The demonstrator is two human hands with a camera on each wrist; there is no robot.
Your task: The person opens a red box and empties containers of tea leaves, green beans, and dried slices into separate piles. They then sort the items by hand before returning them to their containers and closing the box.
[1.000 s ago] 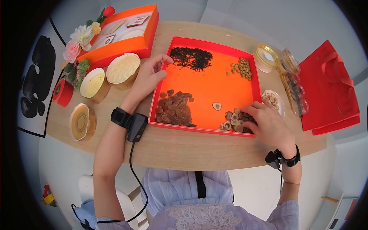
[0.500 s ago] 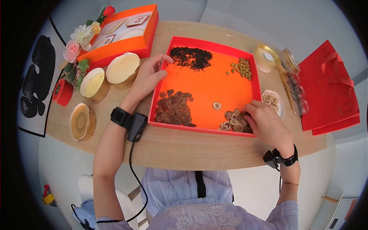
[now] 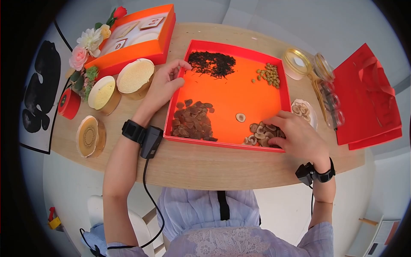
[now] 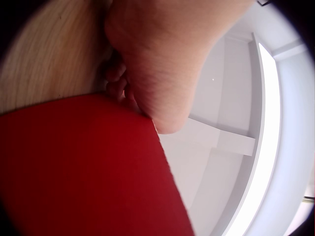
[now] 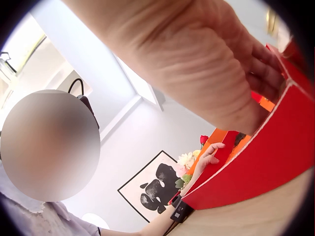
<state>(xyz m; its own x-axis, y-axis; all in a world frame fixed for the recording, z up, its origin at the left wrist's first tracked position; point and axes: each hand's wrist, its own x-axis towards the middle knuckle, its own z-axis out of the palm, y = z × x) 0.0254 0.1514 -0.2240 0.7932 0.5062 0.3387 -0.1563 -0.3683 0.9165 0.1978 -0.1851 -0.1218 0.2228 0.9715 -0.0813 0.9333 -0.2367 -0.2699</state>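
Note:
In the head view a shallow red box (image 3: 231, 146) with an orange floor lies on the table. My left hand (image 3: 163, 85) holds its left wall, thumb and index finger at the rim and the other fingers curled outside. In the near right corner, my right hand (image 3: 299, 132) touches a pile of dried brown-rimmed slices (image 3: 260, 132), with thumb and fingers spread apart over them. One pale slice (image 3: 240, 117) lies alone beside the pile. Brown flat flakes (image 3: 192, 122) fill the near left corner, black shreds (image 3: 212, 63) the far left, green pellets (image 3: 269, 76) the far right.
A white dish (image 3: 312, 115) of pale slices sits right of the box, near a lidded jar (image 3: 295, 62) and a red paper bag (image 3: 368, 103). Paper cups (image 3: 96, 137), flowers (image 3: 90, 41) and an orange box (image 3: 165, 40) stand to the left.
My right hand's thumb and fingers, closer together half a second ago, are now spread over the slices. The left hand stays at the box wall.

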